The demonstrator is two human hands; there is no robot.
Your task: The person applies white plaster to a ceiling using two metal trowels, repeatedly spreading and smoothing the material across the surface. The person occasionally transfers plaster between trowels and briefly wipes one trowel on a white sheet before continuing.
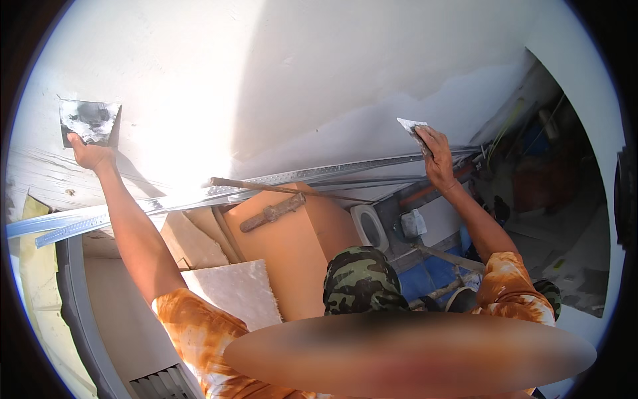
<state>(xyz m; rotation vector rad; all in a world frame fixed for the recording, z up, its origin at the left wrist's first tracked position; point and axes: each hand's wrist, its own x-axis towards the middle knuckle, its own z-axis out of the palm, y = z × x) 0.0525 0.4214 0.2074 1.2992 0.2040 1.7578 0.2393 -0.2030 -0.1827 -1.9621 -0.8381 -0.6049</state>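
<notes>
In front of me is a white wall (359,73), with bright sunlight on its left part and a greyer, damp-looking patch lower right. At far left, my left hand (93,155) is closed on the lower edge of a square plate (92,121) smeared with white putty; its thumb lies on top. Raised at right, my right hand (436,154) is wrapped round a putty knife (413,129). White putty coats the knife's blade, which points up and left. I cannot tell whether the blade touches the wall.
Below the wall run long metal profiles (325,173). Under them are an orange box (286,266) with a worn wooden piece (272,212) on it, a white board (236,289), a pale oval ring (369,226) and blue tiles (420,282). Yellow sheeting (40,266) hangs at left.
</notes>
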